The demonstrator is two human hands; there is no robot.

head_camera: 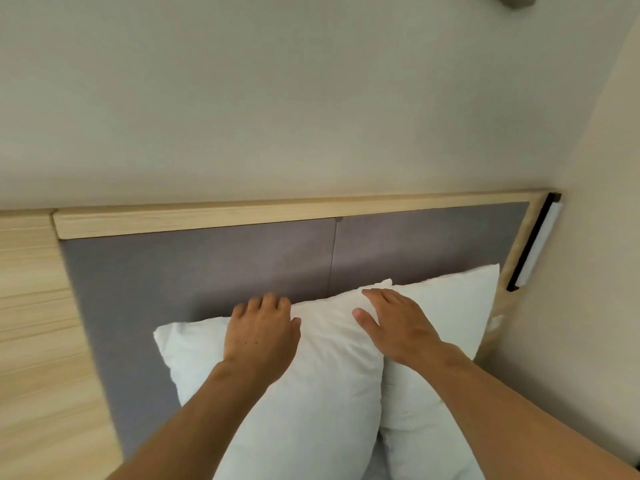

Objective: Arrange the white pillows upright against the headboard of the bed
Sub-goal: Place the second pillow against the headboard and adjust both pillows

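Grey padded headboard as landmark. My left hand open, fingers curled over top edge of front white pillow leaning on it; right hand open, flat. Second white pillow right, behind. I'd press evenly, square corners.

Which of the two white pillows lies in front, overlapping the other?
The left pillow: its right edge covers part of the right pillow, and both hands rest near its top edge.

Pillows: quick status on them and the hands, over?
Left hand and right hand open, flat on front pillow. It overlaps rear pillow; both lean upright on headboard. Nothing in the way.
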